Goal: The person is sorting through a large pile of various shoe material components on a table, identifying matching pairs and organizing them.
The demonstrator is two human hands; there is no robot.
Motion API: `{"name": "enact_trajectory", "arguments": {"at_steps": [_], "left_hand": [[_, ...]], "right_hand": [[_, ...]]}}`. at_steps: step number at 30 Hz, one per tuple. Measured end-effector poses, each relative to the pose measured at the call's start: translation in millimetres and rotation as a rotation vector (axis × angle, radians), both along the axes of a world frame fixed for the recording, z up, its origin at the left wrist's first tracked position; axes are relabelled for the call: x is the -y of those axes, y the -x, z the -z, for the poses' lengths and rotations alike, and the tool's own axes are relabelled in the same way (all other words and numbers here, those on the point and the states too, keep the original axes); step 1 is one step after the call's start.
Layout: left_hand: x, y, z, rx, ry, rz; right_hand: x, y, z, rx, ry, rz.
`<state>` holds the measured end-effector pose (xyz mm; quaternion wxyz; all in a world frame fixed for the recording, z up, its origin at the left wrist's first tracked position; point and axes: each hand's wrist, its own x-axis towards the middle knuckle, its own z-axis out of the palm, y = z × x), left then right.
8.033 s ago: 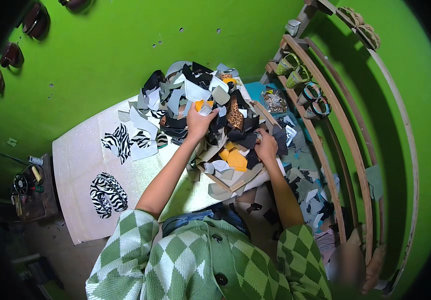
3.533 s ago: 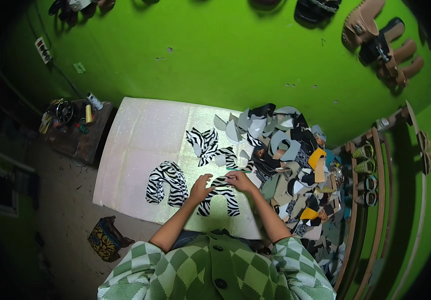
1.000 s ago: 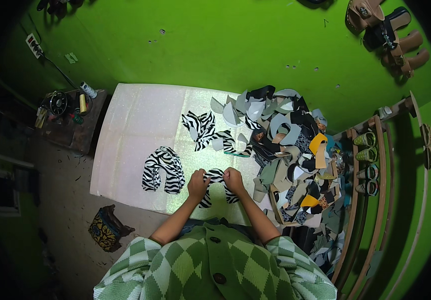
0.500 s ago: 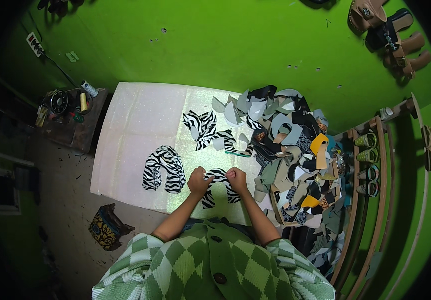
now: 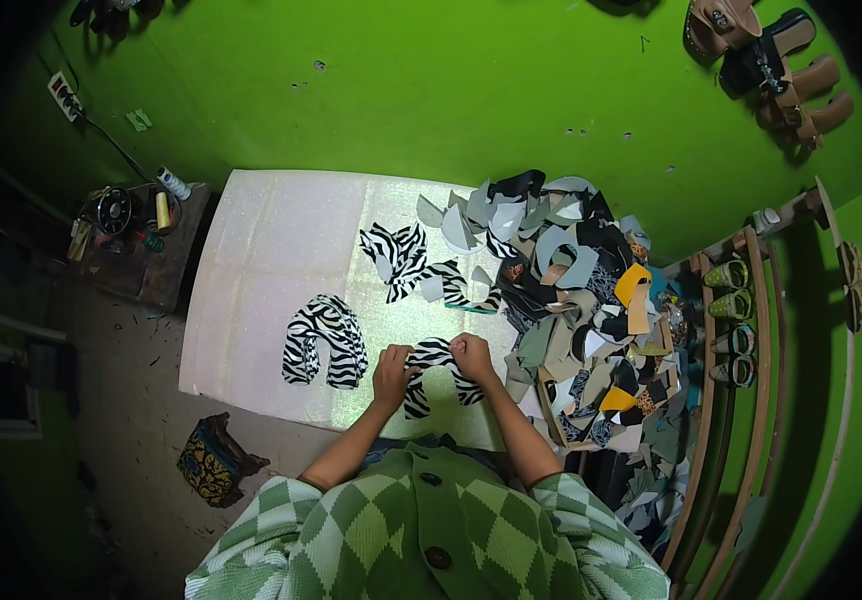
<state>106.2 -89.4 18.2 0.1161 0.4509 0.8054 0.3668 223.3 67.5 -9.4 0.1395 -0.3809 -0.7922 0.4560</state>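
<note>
on pale glittery tabletop (image 5: 271,225), pinching black-and-white zebra-striped fabric arch (image 5: 434,351), open toward near side, at opposite shoulders with loosely closed left hand (image 5: 391,377) and curled right hand (image 5: 471,359).

Zebra-striped piece (image 5: 432,352), green wall (image 5: 431,90), diamond-checked cardigan (image 5: 366,520)

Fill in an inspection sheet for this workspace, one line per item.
Surface: pale, shiny tabletop.
Job's things: zebra-print arch in hand; matching stack to its left; more zebra-print pieces beyond.
Clutter: mixed scrap heap over the tabletop's right side.
Hands: left hand touches the arch's left side; right hand pinches its right.
Cables: dark cable descending from a power strip.
Surroundings: green wall; wooden rack with shoes at right.
</note>
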Motion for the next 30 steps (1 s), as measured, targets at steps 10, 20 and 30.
{"name": "enact_trajectory", "arguments": {"at_steps": [10, 20, 30], "left_hand": [[0.0, -3.7, -0.2, -0.024, 0.034, 0.032], [9.4, -19.9, 1.1, -0.444, 0.179, 0.234], [45.8, -8.4, 6.4, -0.348, 0.243, 0.21]], "right_hand": [[-30.3, -23.5, -3.9, -0.224, 0.79, 0.246], [-27.2, -20.8, -9.0, -0.189, 0.508, -0.055], [-22.8, -3.5, 2.2, -0.076, 0.353, -0.167]]}}
